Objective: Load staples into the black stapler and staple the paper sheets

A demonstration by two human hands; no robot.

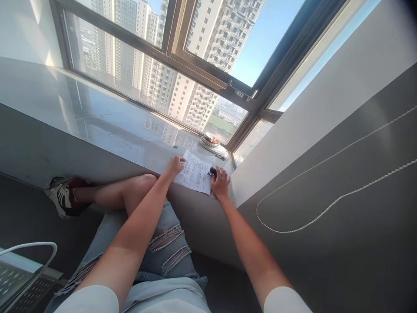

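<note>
A printed sheet of paper (pixel 194 174) lies on the glossy white windowsill, its near edge at the sill's front. My left hand (pixel 176 165) is closed on the left edge of the paper, thumb and fingers pinched together. At the opposite edge, my right hand (pixel 220 183) has its fingers curled round a small black stapler (pixel 213 171). The stapler's front end reaches over the paper's right margin. Whether the paper sits between its jaws is too small to tell.
Behind the paper, a round stacked object (pixel 211 141) with a coppery top stands in the window corner, a small dark item (pixel 220 157) beside it. A white beaded cord (pixel 293 231) hangs at right. A perforated metal rack (pixel 19 278) is at lower left.
</note>
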